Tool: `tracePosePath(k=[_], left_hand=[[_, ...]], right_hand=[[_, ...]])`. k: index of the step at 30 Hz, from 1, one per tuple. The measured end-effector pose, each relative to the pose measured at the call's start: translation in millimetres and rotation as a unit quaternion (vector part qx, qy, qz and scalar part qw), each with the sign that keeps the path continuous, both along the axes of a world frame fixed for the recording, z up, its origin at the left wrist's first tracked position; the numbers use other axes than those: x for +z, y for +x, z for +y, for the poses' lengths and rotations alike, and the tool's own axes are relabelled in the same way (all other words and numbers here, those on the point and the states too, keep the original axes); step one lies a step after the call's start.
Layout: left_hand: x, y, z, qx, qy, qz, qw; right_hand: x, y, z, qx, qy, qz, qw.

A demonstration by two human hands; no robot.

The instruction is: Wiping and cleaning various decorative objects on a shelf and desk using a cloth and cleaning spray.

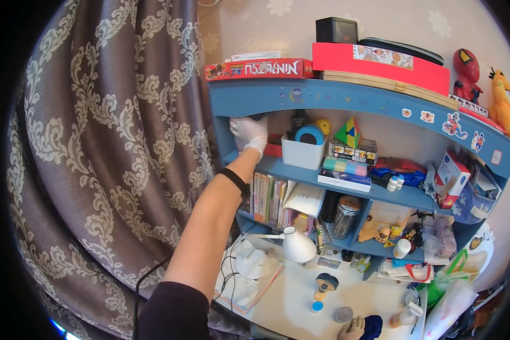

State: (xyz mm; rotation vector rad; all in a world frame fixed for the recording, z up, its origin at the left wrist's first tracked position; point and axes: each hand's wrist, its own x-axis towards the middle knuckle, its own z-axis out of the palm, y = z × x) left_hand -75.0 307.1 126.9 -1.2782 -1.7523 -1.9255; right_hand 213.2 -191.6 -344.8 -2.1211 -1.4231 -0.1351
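Note:
My left hand [250, 131], in a pale translucent glove, reaches into the left end of the upper compartment of a blue shelf unit [263, 95]. Its fingers curl around or against something partly hidden, dark at the top; what it is and how firmly it is held do not show. Right beside that hand are a red object [273, 146] and a white bin [302, 152] holding a blue round item and a yellow toy. At the bottom edge, my right hand [352, 329], also gloved, is against a dark blue cloth [372, 327] on the white desk [289, 306]; its grip is unclear.
A white desk lamp [299, 245] with cables stands below my left arm. Books [267, 197] fill the shelf beneath. On the desk are a round black-headed brush [326, 282], a blue cap [317, 306], a grey lid [343, 314] and a spray bottle [404, 316]. A patterned curtain [123, 140] hangs left.

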Motion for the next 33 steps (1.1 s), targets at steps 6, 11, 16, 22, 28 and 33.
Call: tracePosePath(k=[6,11,16,22,28,33], left_hand=[[5,-3,5,0.001,-0.044,-0.061,0.997],[-19,-10,-5,-0.072,-0.012,-0.059,0.996],[-36,-15,-1,-0.093,-0.040,-0.090,0.991],[-38,-14,12,-0.126,-0.055,-0.092,0.986],[-48,-39,46,-0.146,0.038,-0.054,0.987],[-37,-16,34,-0.255,-0.065,-0.146,0.954]], right_hand=[[12,-1,0,-0.016,-0.022,-0.017,0.999],[12,0,2,-0.017,-0.026,0.000,1.000],[13,-3,3,-0.006,-0.024,0.001,1.000],[3,-3,-4,-0.014,-0.032,-0.002,0.999],[-27,1,4,-0.001,-0.012,0.056,0.998],[-16,6,5,-0.037,-0.037,0.083,0.995]])
